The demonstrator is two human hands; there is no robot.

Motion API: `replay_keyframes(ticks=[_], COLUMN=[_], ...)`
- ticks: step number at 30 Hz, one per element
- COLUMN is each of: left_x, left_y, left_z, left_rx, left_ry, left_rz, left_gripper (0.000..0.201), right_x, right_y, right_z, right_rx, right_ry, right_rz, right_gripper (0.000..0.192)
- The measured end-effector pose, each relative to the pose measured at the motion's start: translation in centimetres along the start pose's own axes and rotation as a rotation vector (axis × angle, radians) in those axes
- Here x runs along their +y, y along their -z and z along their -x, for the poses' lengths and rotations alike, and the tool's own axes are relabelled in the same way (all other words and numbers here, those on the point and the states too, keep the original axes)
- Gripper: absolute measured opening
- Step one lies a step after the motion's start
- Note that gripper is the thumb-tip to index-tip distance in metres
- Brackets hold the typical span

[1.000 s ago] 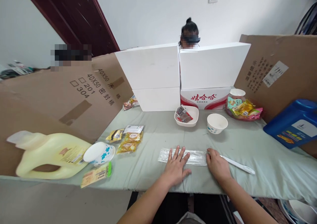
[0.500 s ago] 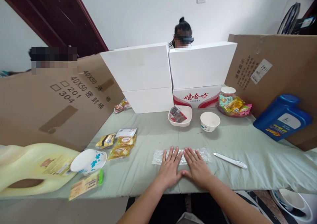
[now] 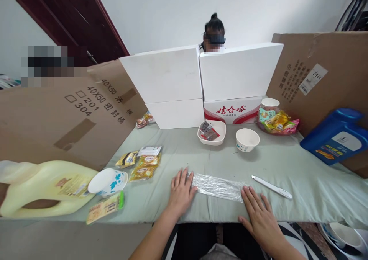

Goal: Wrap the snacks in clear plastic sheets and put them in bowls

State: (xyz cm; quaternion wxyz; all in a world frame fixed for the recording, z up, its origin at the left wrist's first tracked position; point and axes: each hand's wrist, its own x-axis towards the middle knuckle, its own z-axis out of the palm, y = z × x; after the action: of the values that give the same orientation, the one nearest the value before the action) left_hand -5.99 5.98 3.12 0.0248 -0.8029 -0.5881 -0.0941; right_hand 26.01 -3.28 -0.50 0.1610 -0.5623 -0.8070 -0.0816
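Left hand (image 3: 180, 191) and right hand (image 3: 258, 216) flat, fingers spread, gripping nothing, pressing opposite ends of plastic strip (image 3: 217, 186), long axis left-right across tabletop (image 3: 287, 164), tilting slightly nearer rightward

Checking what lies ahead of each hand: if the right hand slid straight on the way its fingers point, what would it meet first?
Probably the clear crinkled plastic strip: the right hand lies flat on the pale green cloth, fingertips at the strip's near end. The slim white pen-like tool lies just right of that line.
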Motion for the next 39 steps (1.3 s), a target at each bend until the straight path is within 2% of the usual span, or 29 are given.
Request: replay_keyframes(ticks=[3,5,7,11,13,16,19,21,24,27,29,33,39], left_x=[3.1,4.9,6.2,7.3,7.4,7.2,6.9,6.8,6.8,6.8,6.8,6.8,6.9], left_y=[0.7,0.9,0.8,0.2,-0.1,-0.3,-0.2,-0.1,-0.1,-0.3,-0.5,-0.7,-0.6], left_z=[-0.2,-0.6,-1.2,-2.1,-2.2,-1.8,-1.4,-1.2,-1.2,-1.2,-1.2,-1.2,-1.3], left_rx=[0.019,0.002,0.002,-0.013,-0.047,-0.097,-0.125,-0.13,-0.129,-0.114,-0.104,-0.085,-0.071], left_ry=[0.021,-0.017,-0.058,-0.175,-0.251,-0.388,-0.461,-0.466,-0.452,-0.429,-0.425,-0.43,-0.433], left_rz=[0.099,0.16,0.189,0.227,0.258,0.308,0.333,0.344,0.363,0.373,0.378,0.408,0.386], left_gripper=[0.033,0.027,0.027,0.039,0.042,0.043,0.045,0.049,0.054,0.049,0.046,0.045,0.044], right_x=[-0.2,-0.1,0.1,-0.2,-0.7,-1.9,-2.7,-2.8,-2.2,-1.5,-1.5,-2.4,-3.8], right_y=[1.0,1.7,2.5,4.8,6.6,9.8,11.6,11.1,7.9,3.7,1.5,-0.6,-1.5], right_z=[1.8,2.6,3.0,2.6,1.7,-0.4,-3.2,-5.6,-10.0,-14.4,-16.3,-17.1,-16.5], right_rx=[0.028,0.008,-0.002,0.09,0.083,-0.1,-0.313,-0.367,-0.336,-0.33,-0.335,-0.332,-0.319], right_ry=[0.022,0.015,0.02,0.167,0.262,0.338,0.282,0.152,-0.07,-0.212,-0.249,-0.311,-0.359], right_rz=[-0.015,-0.052,-0.087,-0.122,-0.169,-0.366,-0.658,-0.822,-0.895,-0.665,-0.566,-0.42,-0.245], right_gripper=[0.057,0.039,0.031,0.023,0.022,0.027,0.03,0.024,0.018,0.019,0.019,0.018,0.019])
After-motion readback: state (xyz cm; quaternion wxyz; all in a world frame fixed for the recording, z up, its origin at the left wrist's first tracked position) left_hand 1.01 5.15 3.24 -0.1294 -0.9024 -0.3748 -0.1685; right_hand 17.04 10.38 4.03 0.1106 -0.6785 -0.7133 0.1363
